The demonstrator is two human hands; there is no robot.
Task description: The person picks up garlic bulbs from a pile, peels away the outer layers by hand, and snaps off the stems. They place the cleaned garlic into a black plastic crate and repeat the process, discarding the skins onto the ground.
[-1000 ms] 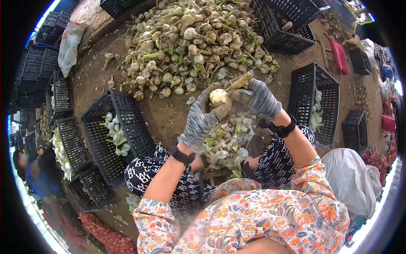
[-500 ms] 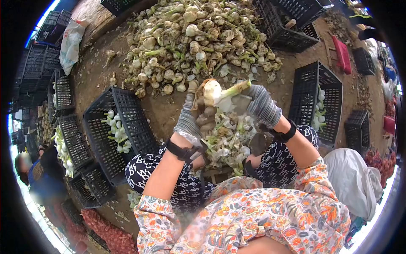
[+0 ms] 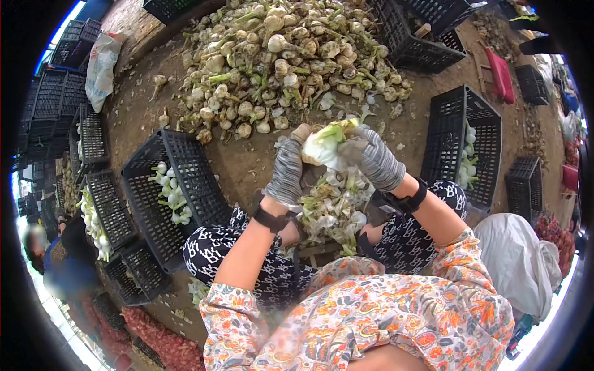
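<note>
One garlic bulb (image 3: 320, 148), white with a green stem, is held up between both gloved hands. My left hand (image 3: 288, 166), in a striped grey glove, has its fingers wrapped round the bulb's left side. On the stem side, my right hand (image 3: 375, 159) is closed, with its fingertips partly smeared by motion. Beneath the hands, between my knees, lies a heap of peeled skins and leaf scraps (image 3: 331, 213). Beyond them a large pile of untrimmed garlic (image 3: 291, 62) covers the ground.
Black crates with white bulbs stand at the left (image 3: 176, 198) and right (image 3: 461, 145). Another black crate (image 3: 421, 46) touches the pile's right side. A white sack (image 3: 516, 266) sits at the lower right. At the far left is another person (image 3: 71, 272).
The bulb has turned, and its stem no longer points out to the right. My left hand has moved right and closed round it. My right hand has shifted slightly left.
</note>
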